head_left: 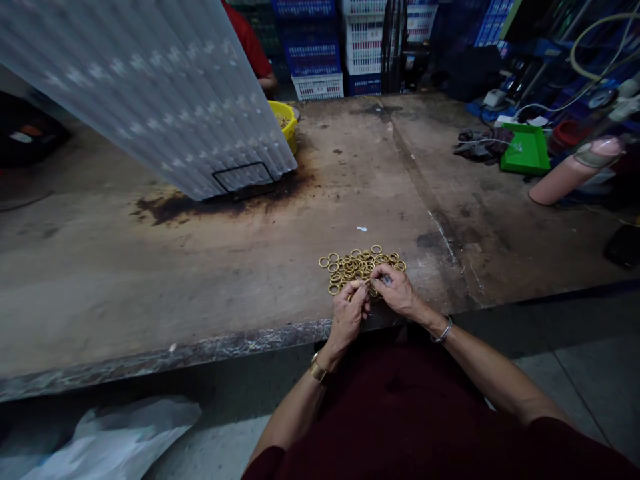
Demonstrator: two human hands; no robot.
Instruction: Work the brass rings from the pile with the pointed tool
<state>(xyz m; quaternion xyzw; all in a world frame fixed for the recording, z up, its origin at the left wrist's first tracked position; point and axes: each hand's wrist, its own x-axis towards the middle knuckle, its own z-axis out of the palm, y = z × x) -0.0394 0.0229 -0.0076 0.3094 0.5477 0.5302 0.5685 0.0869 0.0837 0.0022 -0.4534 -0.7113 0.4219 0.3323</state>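
Rings [354,268] heaped near table [150,287] edge

Head view: the gold-coloured rings lie in a loose heap, some apart from the rest. Left hand [347,312] and right hand [399,293] meet over its near side — fingertips pinching a small piece [368,282], too small to make out. A white chip [361,229] lies beyond the heap. Farther off stand a ribbed panel [175,87] and yellow basin [291,137] — a green tray [525,150] sits to the right.
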